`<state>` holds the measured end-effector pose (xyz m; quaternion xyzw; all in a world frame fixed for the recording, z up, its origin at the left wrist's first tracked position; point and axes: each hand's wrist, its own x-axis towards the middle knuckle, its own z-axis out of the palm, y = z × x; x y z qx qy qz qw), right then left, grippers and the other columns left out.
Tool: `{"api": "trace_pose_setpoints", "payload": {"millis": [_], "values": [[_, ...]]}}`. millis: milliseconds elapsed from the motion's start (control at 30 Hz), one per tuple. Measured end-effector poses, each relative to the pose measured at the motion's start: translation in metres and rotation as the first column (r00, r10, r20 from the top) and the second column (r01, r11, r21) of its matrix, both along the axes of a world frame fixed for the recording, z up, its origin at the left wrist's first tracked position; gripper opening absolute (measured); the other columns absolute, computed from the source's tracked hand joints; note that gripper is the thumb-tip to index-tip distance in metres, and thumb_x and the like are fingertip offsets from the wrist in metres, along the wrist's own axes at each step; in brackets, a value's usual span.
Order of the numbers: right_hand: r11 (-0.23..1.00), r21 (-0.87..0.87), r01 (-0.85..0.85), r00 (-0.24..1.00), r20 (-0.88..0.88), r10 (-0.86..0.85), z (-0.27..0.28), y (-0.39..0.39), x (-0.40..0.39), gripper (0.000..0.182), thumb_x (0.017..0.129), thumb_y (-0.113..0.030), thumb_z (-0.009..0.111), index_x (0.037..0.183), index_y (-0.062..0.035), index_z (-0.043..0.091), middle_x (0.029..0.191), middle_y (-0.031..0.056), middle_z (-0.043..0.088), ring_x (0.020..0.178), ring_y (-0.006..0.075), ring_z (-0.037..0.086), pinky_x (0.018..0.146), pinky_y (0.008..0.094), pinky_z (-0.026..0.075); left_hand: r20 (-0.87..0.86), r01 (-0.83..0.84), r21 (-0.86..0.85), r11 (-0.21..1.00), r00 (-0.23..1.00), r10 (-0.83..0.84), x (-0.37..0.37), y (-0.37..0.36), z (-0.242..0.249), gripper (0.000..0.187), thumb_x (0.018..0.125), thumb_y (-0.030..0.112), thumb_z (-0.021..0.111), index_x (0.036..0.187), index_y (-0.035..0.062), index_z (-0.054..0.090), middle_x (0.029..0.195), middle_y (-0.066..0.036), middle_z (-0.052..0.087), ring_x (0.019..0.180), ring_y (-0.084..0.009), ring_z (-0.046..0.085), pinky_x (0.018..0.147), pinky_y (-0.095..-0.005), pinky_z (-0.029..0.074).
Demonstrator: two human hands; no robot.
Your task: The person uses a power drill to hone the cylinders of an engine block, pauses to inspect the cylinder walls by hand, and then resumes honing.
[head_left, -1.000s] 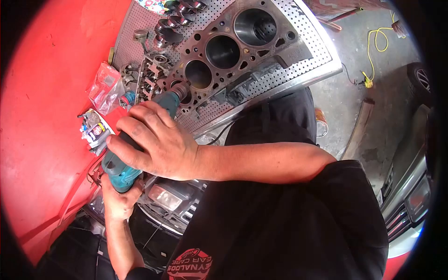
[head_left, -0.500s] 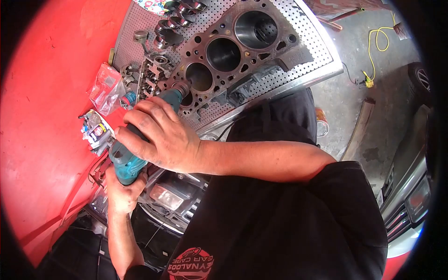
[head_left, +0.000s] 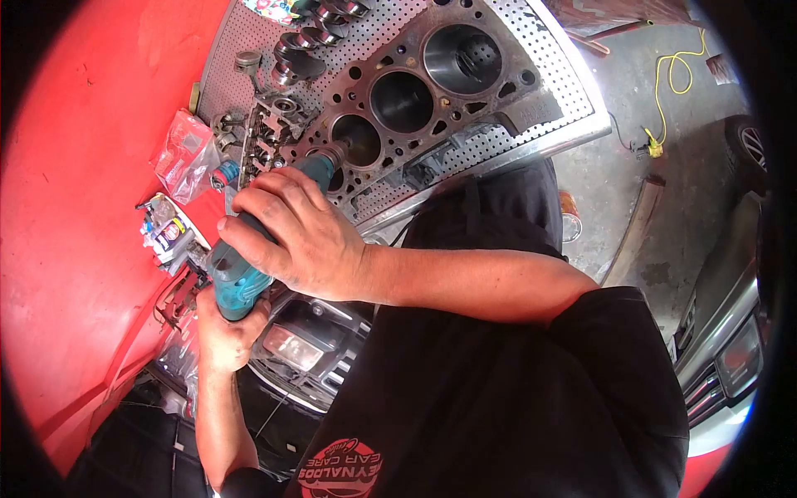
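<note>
My right hand [head_left: 303, 232] lies over the front body of a teal power drill [head_left: 239, 278], fingers wrapped across its top. My left hand [head_left: 226, 334] grips the drill's rear end, nearer my body. The drill's metal chuck [head_left: 332, 153] points away from me, over the nearest bore of an engine block [head_left: 519, 91], and hides much of that bore. Three more round cylinder bores show beyond it in a row. The block rests on a perforated metal tabletop [head_left: 573, 100].
Left of the block lie a crankshaft [head_left: 303, 54], a piston [head_left: 247, 62] and a metal assembly [head_left: 270, 129]. A plastic bag [head_left: 187, 153] and small bottles [head_left: 170, 232] sit by the red surface [head_left: 100, 191]. A yellow cord [head_left: 656, 91] runs across the floor; a car [head_left: 735, 349] stands right.
The drill and both hands have shifted slightly to the right, with the chuck closer to the neighbouring bore's edge. The view of the block has moved a little too.
</note>
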<state>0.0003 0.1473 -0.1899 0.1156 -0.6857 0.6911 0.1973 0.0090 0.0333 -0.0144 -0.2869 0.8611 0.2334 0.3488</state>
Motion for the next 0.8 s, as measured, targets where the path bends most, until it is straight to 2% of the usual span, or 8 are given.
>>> {"api": "trace_pose_setpoints", "payload": {"millis": [167,267,367,467,600,800], "values": [[1.0,0.001,-0.001,1.0,0.002,0.001,-0.007,0.001,-0.002,0.054,0.079,-0.016,0.068,0.131,-0.0097,0.055,0.123,0.0155,0.053,0.115,0.0369,0.055,0.103,0.0556,0.045,-0.017,-0.016,0.027,0.999,1.0,0.017,0.002,-0.003,-0.009,0.017,0.081,-0.001,0.067,0.097,-0.0033,0.07,0.087,-0.002,0.07,0.078,-0.0104,0.062,0.075,-0.0296,0.052],[0.999,0.029,-0.025,1.0,0.008,0.025,-0.012,0.0,-0.001,0.049,0.085,-0.02,0.063,0.132,-0.0112,0.053,0.124,0.0175,0.054,0.114,0.0384,0.057,0.104,0.0576,0.045,-0.006,-0.01,0.023,1.0,1.0,0.01,-0.002,0.001,-0.013,0.018,0.081,-0.001,0.067,0.098,-0.0035,0.069,0.087,-0.001,0.07,0.078,-0.01,0.061,0.075,-0.0293,0.052],[1.0,0.024,-0.005,1.0,0.015,0.004,-0.018,-0.002,-0.001,0.049,0.085,-0.02,0.064,0.132,-0.0106,0.053,0.124,0.018,0.053,0.114,0.0391,0.056,0.104,0.058,0.045,-0.004,0.008,0.046,0.999,1.0,-0.007,-0.002,-0.003,-0.02,0.015,0.081,-0.001,0.067,0.096,-0.0035,0.069,0.085,-0.001,0.07,0.078,-0.0101,0.061,0.074,-0.0294,0.051],[1.0,0.023,-0.012,1.0,0.027,0.011,-0.025,0.002,-0.001,0.057,0.077,-0.011,0.068,0.132,-0.0074,0.054,0.125,0.0168,0.053,0.114,0.038,0.055,0.105,0.0566,0.046,0.023,0.031,0.042,0.999,0.999,-0.032,-0.008,0.0,-0.03,0.013,0.082,0.0,0.067,0.094,-0.0035,0.069,0.083,-0.001,0.069,0.077,-0.0097,0.06,0.073,-0.0295,0.051],[1.0,0.014,-0.025,0.998,0.054,0.024,-0.038,0.007,-0.003,0.062,0.073,-0.008,0.07,0.133,-0.0057,0.053,0.125,0.0174,0.053,0.115,0.0389,0.056,0.104,0.0571,0.046,0.05,0.076,0.044,0.996,0.996,-0.078,-0.011,-0.001,-0.048,0.011,0.083,0.002,0.066,0.093,-0.0031,0.068,0.08,0.0,0.066,0.075,-0.0087,0.058,0.07,-0.0292,0.05],[0.999,0.043,-0.026,0.998,0.061,0.023,-0.059,0.011,-0.007,0.066,0.07,-0.006,0.072,0.133,-0.0043,0.052,0.125,0.0179,0.053,0.115,0.0402,0.056,0.103,0.0576,0.046,0.058,0.042,0.094,0.995,0.997,-0.048,-0.015,-0.004,-0.076,0.011,0.081,0.002,0.064,0.092,-0.0022,0.067,0.078,0.002,0.062,0.073,-0.0084,0.056,0.069,-0.0285,0.048]]}}
